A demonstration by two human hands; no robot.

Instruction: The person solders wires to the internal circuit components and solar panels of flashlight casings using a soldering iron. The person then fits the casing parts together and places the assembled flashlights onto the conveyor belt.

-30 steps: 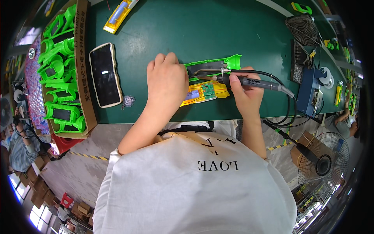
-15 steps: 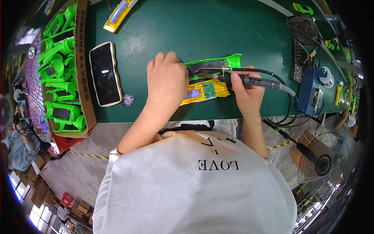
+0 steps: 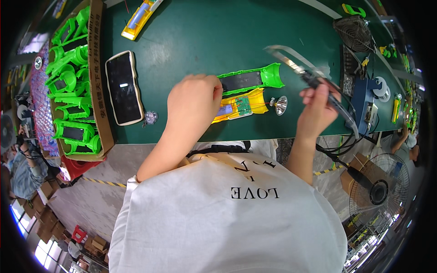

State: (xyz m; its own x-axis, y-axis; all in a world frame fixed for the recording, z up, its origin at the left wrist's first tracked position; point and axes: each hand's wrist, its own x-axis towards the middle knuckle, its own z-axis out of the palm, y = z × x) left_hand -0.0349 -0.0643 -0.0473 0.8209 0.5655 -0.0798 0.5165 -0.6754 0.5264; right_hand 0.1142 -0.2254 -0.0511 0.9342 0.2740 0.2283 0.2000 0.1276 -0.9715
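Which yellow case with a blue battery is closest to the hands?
The yellow case right beside the green shell, near the left hand. It has a green circuit board showing; the other yellow case lies farther off, beyond the phone.

Free tabletop [image 3: 218,43] beyond shell [image 3: 271,75], soldering iron [image 3: 311,79] rightward

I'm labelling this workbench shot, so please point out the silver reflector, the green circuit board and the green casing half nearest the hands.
Silver reflector [image 3: 282,105]: head view, on its cup.
Green circuit board [image 3: 244,106]: head view, on its middle.
Green casing half [image 3: 241,81]: head view, on its dark panel.
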